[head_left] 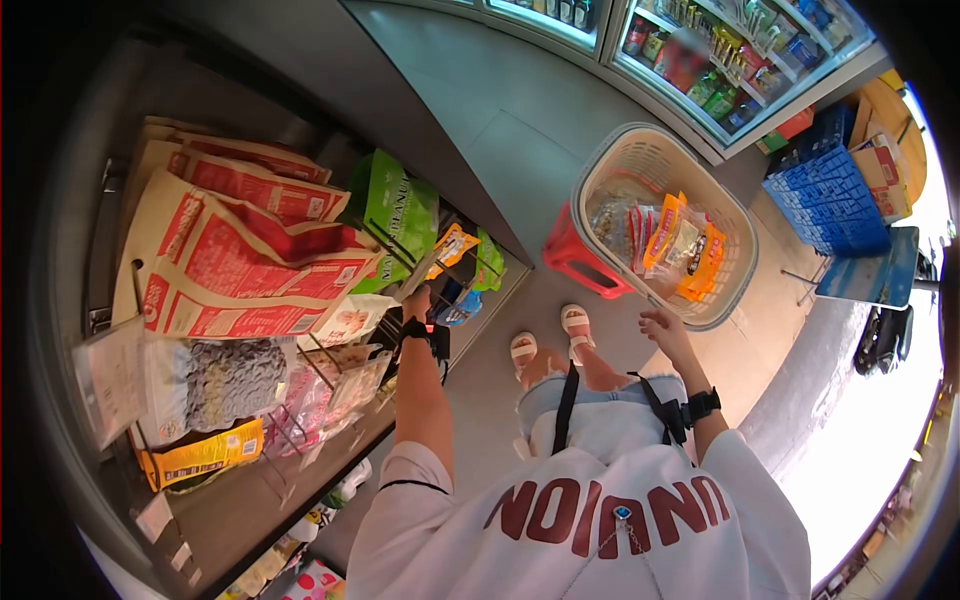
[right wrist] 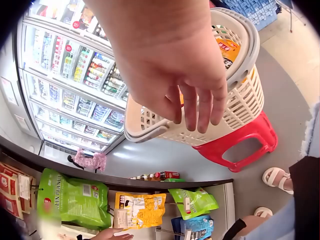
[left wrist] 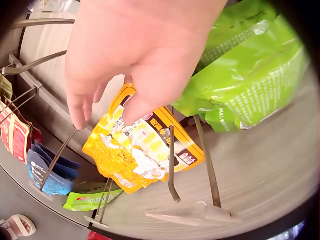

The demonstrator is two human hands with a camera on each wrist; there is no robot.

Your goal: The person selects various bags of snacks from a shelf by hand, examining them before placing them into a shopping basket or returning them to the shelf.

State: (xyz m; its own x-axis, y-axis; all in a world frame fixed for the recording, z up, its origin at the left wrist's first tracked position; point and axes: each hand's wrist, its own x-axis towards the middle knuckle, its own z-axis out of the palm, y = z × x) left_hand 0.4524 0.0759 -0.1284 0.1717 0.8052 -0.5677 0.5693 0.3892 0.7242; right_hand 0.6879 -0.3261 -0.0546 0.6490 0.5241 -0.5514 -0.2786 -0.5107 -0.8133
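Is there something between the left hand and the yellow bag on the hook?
Nothing visible. The left hand reaches the top edge of the yellow bag, and its thumb seems to touch it. Only a wire hook runs out in front of the bag, tip upturned.

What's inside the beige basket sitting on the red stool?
The basket holds orange snack packets and a clear bag of pale pieces, lying overlapped. They cover part of the basket's floor, so anything beneath them cannot be seen.

Yellow packet (left wrist: 142,152) top behind left hand (left wrist: 137,50), green bag (left wrist: 250,70) cropped
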